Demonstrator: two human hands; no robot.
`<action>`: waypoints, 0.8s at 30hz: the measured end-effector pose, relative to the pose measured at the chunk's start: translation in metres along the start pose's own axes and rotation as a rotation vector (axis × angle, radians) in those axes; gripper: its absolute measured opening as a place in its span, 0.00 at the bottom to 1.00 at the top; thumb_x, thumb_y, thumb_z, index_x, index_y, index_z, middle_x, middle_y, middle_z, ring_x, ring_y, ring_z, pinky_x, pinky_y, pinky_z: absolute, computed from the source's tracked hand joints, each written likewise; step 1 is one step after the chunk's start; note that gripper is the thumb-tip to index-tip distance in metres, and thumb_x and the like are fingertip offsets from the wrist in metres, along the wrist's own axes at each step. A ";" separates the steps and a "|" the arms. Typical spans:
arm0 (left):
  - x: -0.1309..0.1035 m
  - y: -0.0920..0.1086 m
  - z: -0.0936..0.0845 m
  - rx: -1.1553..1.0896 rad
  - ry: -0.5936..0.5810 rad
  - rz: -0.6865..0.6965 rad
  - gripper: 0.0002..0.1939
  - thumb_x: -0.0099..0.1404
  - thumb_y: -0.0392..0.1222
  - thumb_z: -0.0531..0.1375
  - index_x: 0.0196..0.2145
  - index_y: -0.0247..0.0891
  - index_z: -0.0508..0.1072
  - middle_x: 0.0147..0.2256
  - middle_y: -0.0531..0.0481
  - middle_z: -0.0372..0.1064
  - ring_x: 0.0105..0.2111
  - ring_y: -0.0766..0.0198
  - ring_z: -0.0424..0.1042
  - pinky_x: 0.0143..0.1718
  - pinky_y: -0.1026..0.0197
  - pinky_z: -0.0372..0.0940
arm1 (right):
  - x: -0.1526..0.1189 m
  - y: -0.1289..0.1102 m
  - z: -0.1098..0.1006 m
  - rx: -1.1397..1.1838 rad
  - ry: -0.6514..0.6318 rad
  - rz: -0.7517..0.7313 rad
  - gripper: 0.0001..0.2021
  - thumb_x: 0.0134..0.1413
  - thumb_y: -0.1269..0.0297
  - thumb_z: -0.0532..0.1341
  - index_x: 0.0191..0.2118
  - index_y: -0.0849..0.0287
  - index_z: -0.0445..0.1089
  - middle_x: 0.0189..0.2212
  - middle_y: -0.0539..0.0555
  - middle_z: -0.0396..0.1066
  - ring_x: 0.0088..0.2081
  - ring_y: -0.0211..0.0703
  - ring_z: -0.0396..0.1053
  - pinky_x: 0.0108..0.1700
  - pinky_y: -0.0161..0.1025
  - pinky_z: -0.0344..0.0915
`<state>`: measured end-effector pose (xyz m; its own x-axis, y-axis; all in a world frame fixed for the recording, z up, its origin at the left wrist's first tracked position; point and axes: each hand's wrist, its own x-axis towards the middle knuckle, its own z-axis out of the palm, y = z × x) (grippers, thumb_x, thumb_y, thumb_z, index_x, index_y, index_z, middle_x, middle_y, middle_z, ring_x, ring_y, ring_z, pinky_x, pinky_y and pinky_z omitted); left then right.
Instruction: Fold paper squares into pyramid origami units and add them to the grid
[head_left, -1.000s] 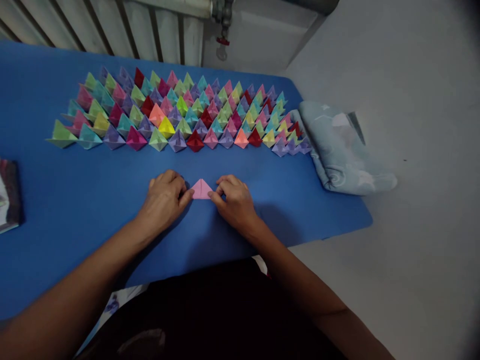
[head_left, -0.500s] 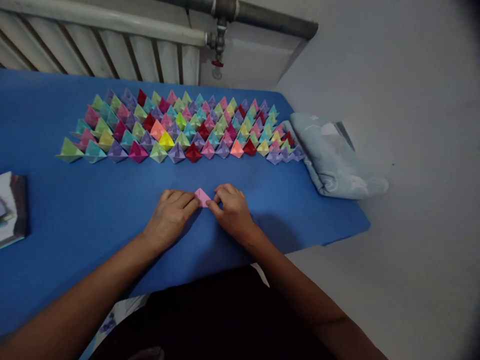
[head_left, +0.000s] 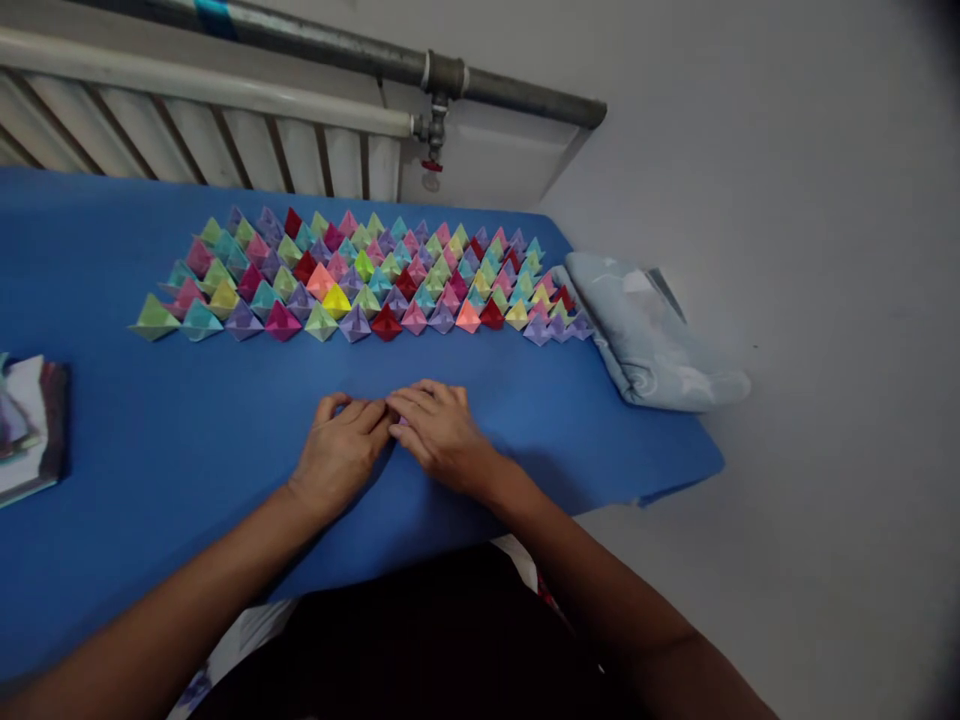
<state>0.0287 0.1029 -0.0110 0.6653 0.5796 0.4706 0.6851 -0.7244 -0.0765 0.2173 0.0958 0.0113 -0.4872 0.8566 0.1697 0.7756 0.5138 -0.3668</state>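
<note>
A small folded piece of pink paper lies on the blue table, with only a sliver showing between my hands. My left hand rests on the tabletop, fingers bent and fingertips pressing the paper's left side. Over the paper lies my right hand, its fingers together and covering most of it, thumb at the near edge. The fingertips of both hands meet there. Beyond them, several rows of folded paper boats in many colours stand on the table.
A folded grey-blue cloth lies at the table's right end by the wall. At the left edge is a book or box with paper pieces on it. Behind the blue table are a radiator and a pipe with a red-handled valve.
My right hand has moved left over the pink paper, hiding most of it and meeting my left fingertips. The left hand stays nearly in place. The camera view has tilted up slightly.
</note>
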 end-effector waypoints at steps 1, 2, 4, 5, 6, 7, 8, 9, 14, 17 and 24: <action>0.000 0.000 0.000 0.003 -0.008 -0.003 0.17 0.74 0.32 0.48 0.45 0.34 0.77 0.44 0.40 0.79 0.37 0.56 0.75 0.46 0.48 0.64 | 0.001 0.002 0.002 -0.009 -0.026 -0.003 0.18 0.70 0.58 0.54 0.59 0.55 0.70 0.59 0.54 0.71 0.61 0.53 0.60 0.59 0.51 0.52; -0.001 0.000 0.000 0.003 -0.021 -0.008 0.17 0.73 0.32 0.48 0.46 0.34 0.77 0.45 0.40 0.79 0.38 0.56 0.76 0.47 0.48 0.64 | 0.002 0.005 0.003 -0.023 -0.047 0.000 0.19 0.71 0.57 0.53 0.61 0.55 0.68 0.60 0.54 0.71 0.62 0.54 0.59 0.60 0.52 0.52; -0.004 0.001 -0.001 -0.015 -0.052 -0.024 0.18 0.73 0.31 0.48 0.48 0.36 0.76 0.46 0.41 0.79 0.40 0.55 0.76 0.49 0.47 0.63 | 0.001 0.011 0.006 -0.071 -0.075 -0.002 0.21 0.72 0.55 0.51 0.63 0.55 0.66 0.62 0.54 0.69 0.63 0.56 0.58 0.59 0.54 0.52; -0.006 0.002 -0.002 -0.036 -0.067 -0.036 0.19 0.72 0.30 0.47 0.49 0.37 0.76 0.47 0.41 0.78 0.41 0.55 0.76 0.51 0.46 0.63 | 0.000 0.014 0.007 -0.097 -0.087 -0.011 0.22 0.72 0.55 0.50 0.64 0.55 0.65 0.63 0.54 0.67 0.64 0.57 0.57 0.59 0.55 0.52; -0.008 0.002 -0.002 -0.061 -0.082 -0.050 0.20 0.72 0.30 0.47 0.51 0.38 0.76 0.48 0.41 0.78 0.43 0.54 0.76 0.52 0.46 0.62 | -0.001 0.016 0.007 -0.122 -0.097 -0.021 0.22 0.72 0.54 0.50 0.65 0.54 0.64 0.64 0.53 0.67 0.64 0.57 0.56 0.59 0.55 0.52; -0.011 0.003 -0.003 -0.087 -0.094 -0.063 0.21 0.71 0.29 0.47 0.52 0.39 0.75 0.50 0.42 0.77 0.46 0.53 0.76 0.54 0.45 0.61 | -0.002 0.017 0.008 -0.142 -0.106 -0.029 0.22 0.72 0.54 0.50 0.65 0.53 0.64 0.64 0.53 0.66 0.65 0.58 0.56 0.58 0.55 0.52; -0.014 0.004 -0.004 -0.106 -0.105 -0.076 0.22 0.71 0.28 0.46 0.53 0.40 0.74 0.52 0.42 0.76 0.48 0.52 0.75 0.55 0.43 0.60 | -0.003 0.018 0.008 -0.157 -0.114 -0.034 0.22 0.72 0.54 0.50 0.66 0.52 0.64 0.64 0.53 0.66 0.65 0.58 0.55 0.58 0.56 0.52; -0.017 0.006 -0.006 -0.115 -0.115 -0.087 0.23 0.70 0.28 0.46 0.54 0.40 0.73 0.54 0.42 0.75 0.51 0.51 0.74 0.56 0.42 0.59 | -0.004 0.019 0.008 -0.167 -0.122 -0.034 0.22 0.71 0.54 0.51 0.66 0.51 0.63 0.64 0.53 0.66 0.65 0.59 0.55 0.58 0.56 0.53; -0.027 0.016 -0.013 -0.060 -0.160 -0.152 0.23 0.70 0.28 0.46 0.55 0.34 0.73 0.54 0.36 0.75 0.52 0.48 0.73 0.55 0.42 0.60 | -0.004 0.018 0.005 -0.178 -0.148 -0.022 0.22 0.70 0.54 0.52 0.66 0.50 0.63 0.65 0.52 0.64 0.65 0.61 0.55 0.59 0.57 0.52; -0.030 0.021 -0.015 -0.061 -0.172 -0.202 0.23 0.70 0.28 0.46 0.56 0.34 0.73 0.53 0.36 0.75 0.52 0.47 0.73 0.55 0.41 0.59 | -0.004 0.017 0.004 -0.180 -0.174 -0.021 0.23 0.71 0.54 0.52 0.66 0.51 0.63 0.66 0.51 0.63 0.66 0.63 0.54 0.59 0.58 0.50; -0.033 0.024 -0.022 -0.020 -0.184 -0.296 0.22 0.70 0.30 0.45 0.56 0.29 0.72 0.52 0.31 0.75 0.50 0.44 0.74 0.55 0.37 0.59 | -0.004 0.020 0.005 -0.186 -0.172 -0.049 0.22 0.70 0.54 0.53 0.66 0.50 0.62 0.66 0.52 0.62 0.66 0.62 0.53 0.58 0.57 0.51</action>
<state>0.0167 0.0578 -0.0088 0.4818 0.8220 0.3036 0.8517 -0.5207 0.0583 0.2327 0.1028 -0.0015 -0.5751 0.8179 0.0194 0.8019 0.5683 -0.1844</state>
